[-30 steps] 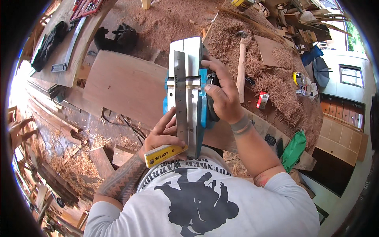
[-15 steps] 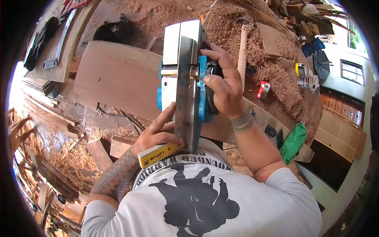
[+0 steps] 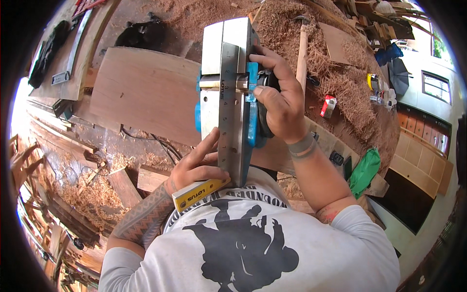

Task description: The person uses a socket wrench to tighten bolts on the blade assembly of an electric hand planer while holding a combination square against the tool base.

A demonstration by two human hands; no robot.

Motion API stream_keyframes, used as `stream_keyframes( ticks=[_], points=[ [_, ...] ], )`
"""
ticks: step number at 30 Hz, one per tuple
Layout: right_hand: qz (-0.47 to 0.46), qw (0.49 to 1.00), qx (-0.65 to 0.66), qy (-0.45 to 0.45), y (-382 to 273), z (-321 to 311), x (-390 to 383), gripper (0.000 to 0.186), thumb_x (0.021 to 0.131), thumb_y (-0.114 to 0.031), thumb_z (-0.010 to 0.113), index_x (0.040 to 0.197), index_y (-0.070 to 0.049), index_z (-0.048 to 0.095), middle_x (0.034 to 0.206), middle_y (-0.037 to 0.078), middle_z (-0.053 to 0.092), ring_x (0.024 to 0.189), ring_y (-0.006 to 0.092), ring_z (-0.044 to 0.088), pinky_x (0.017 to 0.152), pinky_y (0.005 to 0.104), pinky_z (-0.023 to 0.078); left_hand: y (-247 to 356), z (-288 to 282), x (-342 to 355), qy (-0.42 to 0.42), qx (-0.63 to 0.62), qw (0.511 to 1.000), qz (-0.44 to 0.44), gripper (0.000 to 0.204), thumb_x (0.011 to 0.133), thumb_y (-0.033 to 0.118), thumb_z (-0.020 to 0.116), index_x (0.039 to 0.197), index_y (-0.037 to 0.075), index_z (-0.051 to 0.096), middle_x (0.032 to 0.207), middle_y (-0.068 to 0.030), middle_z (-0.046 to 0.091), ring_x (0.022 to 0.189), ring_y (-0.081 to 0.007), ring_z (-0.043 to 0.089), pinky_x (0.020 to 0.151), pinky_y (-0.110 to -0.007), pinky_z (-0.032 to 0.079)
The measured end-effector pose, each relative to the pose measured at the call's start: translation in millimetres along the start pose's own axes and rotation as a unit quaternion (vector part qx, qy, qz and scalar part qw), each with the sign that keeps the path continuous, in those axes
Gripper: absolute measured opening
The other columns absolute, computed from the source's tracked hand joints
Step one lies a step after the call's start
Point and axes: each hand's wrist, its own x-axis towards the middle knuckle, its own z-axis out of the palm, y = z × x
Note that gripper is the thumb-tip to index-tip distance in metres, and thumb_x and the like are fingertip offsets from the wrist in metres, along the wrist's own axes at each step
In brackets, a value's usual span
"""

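An upturned blue electric planer [image 3: 212,47] is held in front of my torso, its metal sole facing up. The steel blade [image 3: 227,117] of a square lies lengthwise on the sole, across the cutter drum [image 3: 210,83]. My left hand [image 3: 197,163] holds the square by its yellow-sided handle [image 3: 199,193], with fingers against the blade near its lower end. My right hand [image 3: 282,102] grips the planer's right side, thumb on the blue body beside the drum and fingertips by the upper plate.
A wooden board [image 3: 136,90] lies behind the planer. At left are another board [image 3: 78,90] with a metal rule and black cloth. Right hold a hammer [image 3: 301,53], wood shavings [image 3: 340,97], a red-and-white carton [image 3: 328,106] and a green bag [image 3: 365,173]. Offcuts [image 3: 121,190] lie lower left.
The planer, square and both my hands sit higher in view than a second ago, and the surroundings have shifted slightly. My grips look the same.
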Motion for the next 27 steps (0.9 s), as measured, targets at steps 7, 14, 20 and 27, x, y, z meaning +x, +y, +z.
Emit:
stream_keyframes(
  ticks=[7, 14, 20, 27],
  points=[
    [-0.008, 1.000, -0.019, 0.008, 3, 0, 1, 0.048, 0.090, -0.013, 0.066, 0.136, 0.002, 0.069, 0.151, 0.027, 0.064, 0.136, 0.0398, 0.065, 0.118, 0.0437, 0.049, 2, 2, 3, 0.005, -0.003, 1.000, -0.001, 0.028, 0.089, 0.001, 0.087, 0.115, 0.008, 0.078, 0.183, -0.0282, 0.016, 0.163, -0.0490, 0.035, 0.124, -0.054, 0.052],
    [-0.016, 0.999, -0.027, 0.009, 0, 1, 1, 0.050, 0.089, -0.014, 0.066, 0.136, 0.002, 0.069, 0.152, 0.028, 0.063, 0.137, 0.0396, 0.066, 0.118, 0.0438, 0.049, 4, 1, 4, -0.002, 0.022, 1.000, -0.002, 0.024, 0.090, 0.004, 0.087, 0.112, 0.006, 0.078, 0.183, -0.0289, 0.017, 0.161, -0.0466, 0.041, 0.125, -0.053, 0.051],
    [-0.026, 0.999, -0.025, 0.008, 3, 0, 0, 0.050, 0.089, -0.013, 0.064, 0.136, 0.003, 0.068, 0.152, 0.029, 0.063, 0.137, 0.0406, 0.065, 0.118, 0.0445, 0.049, 7, 0, 5, -0.006, 0.054, 0.998, -0.011, 0.026, 0.091, 0.006, 0.088, 0.115, 0.006, 0.077, 0.182, -0.0309, 0.018, 0.160, -0.0457, 0.044, 0.124, -0.051, 0.052],
    [-0.030, 0.998, -0.049, 0.030, -1, 2, 0, 0.047, 0.090, -0.015, 0.065, 0.132, 0.004, 0.069, 0.142, 0.026, 0.068, 0.130, 0.0380, 0.068, 0.115, 0.0433, 0.050, 10, -2, 4, -0.023, 0.114, 0.993, -0.005, 0.028, 0.093, 0.009, 0.087, 0.118, 0.009, 0.075, 0.181, -0.0327, 0.019, 0.153, -0.0435, 0.053, 0.122, -0.049, 0.054]
  ],
)
